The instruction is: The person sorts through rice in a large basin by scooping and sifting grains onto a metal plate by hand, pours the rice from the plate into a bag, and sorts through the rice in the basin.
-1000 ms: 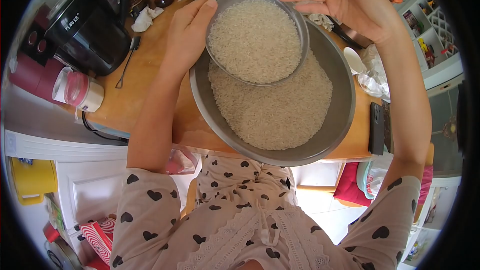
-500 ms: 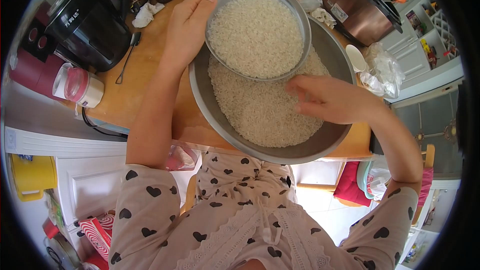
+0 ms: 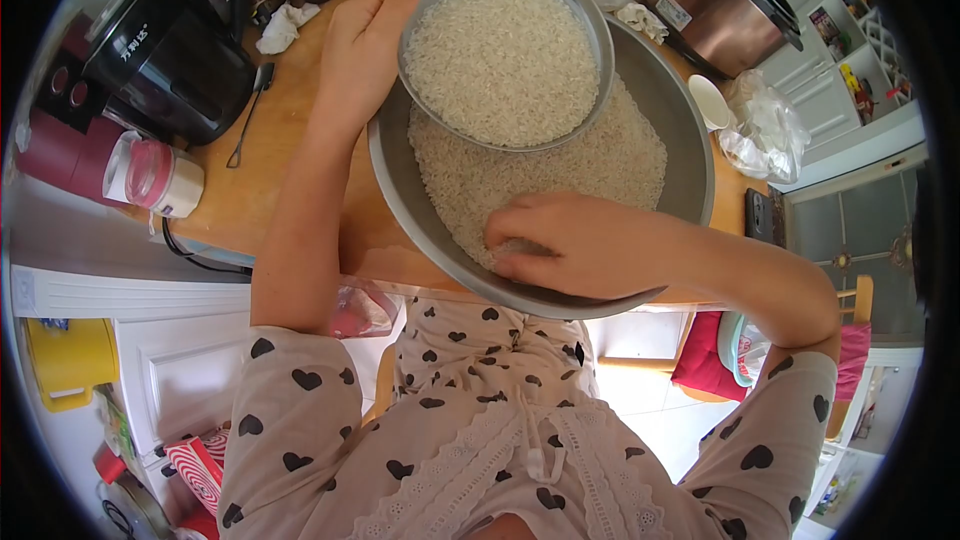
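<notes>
My left hand grips the left rim of a small metal bowl, thumb over the edge. White rice fills this bowl, which is held above the back part of a large metal basin. More rice covers the basin's bottom. Low in the front of the basin is my right hand, its fingers and thumb curled around some of the loose rice. The fingertips are partly sunk in the grains, so how much they hold is hidden.
On the wooden table stand a black kettle, a pink-and-white jar and a long-handled spoon. A brown cooker, a white cup and a plastic bag are at the right. A dark phone-like object lies at the right edge.
My right hand has moved left and toward me, from above the rice at the basin's right down into the rice at its front. My left hand still holds the small bowl, slightly shifted in view.
</notes>
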`<move>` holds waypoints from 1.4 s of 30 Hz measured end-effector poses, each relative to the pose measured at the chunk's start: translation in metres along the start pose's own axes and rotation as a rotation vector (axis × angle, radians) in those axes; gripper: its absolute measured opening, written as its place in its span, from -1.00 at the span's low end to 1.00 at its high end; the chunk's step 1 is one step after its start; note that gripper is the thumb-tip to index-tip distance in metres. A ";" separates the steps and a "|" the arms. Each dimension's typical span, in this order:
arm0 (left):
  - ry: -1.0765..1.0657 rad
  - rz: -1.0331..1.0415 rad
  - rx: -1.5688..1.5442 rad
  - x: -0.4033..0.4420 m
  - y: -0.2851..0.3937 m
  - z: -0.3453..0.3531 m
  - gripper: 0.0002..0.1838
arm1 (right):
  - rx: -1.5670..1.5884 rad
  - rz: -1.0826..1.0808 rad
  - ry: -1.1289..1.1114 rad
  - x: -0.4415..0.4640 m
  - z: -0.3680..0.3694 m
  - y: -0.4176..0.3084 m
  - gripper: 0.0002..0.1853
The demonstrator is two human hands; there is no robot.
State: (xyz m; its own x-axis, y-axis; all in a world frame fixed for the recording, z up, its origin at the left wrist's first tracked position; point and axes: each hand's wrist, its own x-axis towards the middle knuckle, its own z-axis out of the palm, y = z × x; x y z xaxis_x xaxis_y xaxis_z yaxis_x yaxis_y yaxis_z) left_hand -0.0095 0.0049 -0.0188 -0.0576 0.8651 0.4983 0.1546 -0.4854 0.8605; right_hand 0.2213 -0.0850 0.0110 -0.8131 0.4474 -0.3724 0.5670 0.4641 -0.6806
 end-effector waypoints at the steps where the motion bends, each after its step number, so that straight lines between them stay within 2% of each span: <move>1: -0.002 0.008 0.011 0.000 -0.001 -0.001 -0.62 | 0.140 0.083 -0.094 0.000 -0.006 0.002 -0.64; 2: -0.004 0.017 0.021 0.001 -0.001 -0.001 -0.62 | 0.280 0.168 -0.187 -0.001 -0.011 0.005 -0.67; 5: -0.001 0.007 0.031 0.001 -0.003 -0.001 -0.62 | 0.956 0.362 -0.197 -0.008 -0.020 0.014 -0.70; 8: -0.012 -0.004 0.042 0.002 -0.004 -0.003 -0.62 | 1.043 0.306 -0.227 -0.014 -0.030 0.017 -0.68; 11: -0.006 -0.008 0.049 0.002 -0.003 -0.002 -0.62 | 0.955 0.260 -0.205 -0.019 -0.046 0.012 -0.65; 17: 0.022 -0.032 -0.039 -0.001 0.002 0.004 -0.61 | 0.803 0.089 0.048 -0.010 -0.090 -0.006 -0.55; 20: 0.012 -0.016 -0.035 0.000 0.001 0.002 -0.61 | 0.869 -0.017 0.321 0.005 -0.102 -0.025 -0.49; 23: 0.008 0.000 -0.013 0.001 -0.003 0.001 -0.60 | 0.886 -0.107 0.255 0.009 -0.143 -0.030 -0.41; 25: 0.014 0.003 -0.007 0.001 -0.003 0.001 -0.59 | 1.006 -0.350 0.112 0.007 -0.162 -0.016 -0.37; 28: 0.024 -0.002 -0.012 0.000 -0.001 0.002 -0.57 | 0.922 -0.310 0.335 0.000 -0.168 -0.020 -0.31; 31: 0.024 -0.010 -0.009 0.000 -0.002 0.001 -0.57 | 0.907 -0.351 0.349 -0.011 -0.167 -0.017 -0.30; 34: 0.013 -0.020 -0.007 0.000 -0.004 0.000 -0.57 | 0.865 -0.453 0.203 -0.022 -0.167 -0.005 -0.37; 37: -0.018 -0.021 -0.016 0.000 -0.004 -0.001 -0.59 | 0.625 -0.219 0.567 -0.033 -0.141 -0.005 -0.31; 40: -0.024 -0.028 -0.007 0.000 -0.003 -0.002 -0.59 | 0.494 -0.061 0.365 -0.050 -0.135 0.008 -0.50; 42: -0.020 -0.021 0.009 0.000 -0.001 -0.002 -0.59 | 0.236 0.077 0.265 -0.059 -0.124 0.025 -0.55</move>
State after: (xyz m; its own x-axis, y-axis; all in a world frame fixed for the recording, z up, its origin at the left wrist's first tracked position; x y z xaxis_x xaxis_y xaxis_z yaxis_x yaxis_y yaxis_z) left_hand -0.0114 0.0046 -0.0193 -0.0415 0.8775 0.4778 0.1621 -0.4660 0.8698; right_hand 0.2999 -0.0048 0.0941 -0.6897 0.6708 -0.2727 0.5538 0.2461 -0.7954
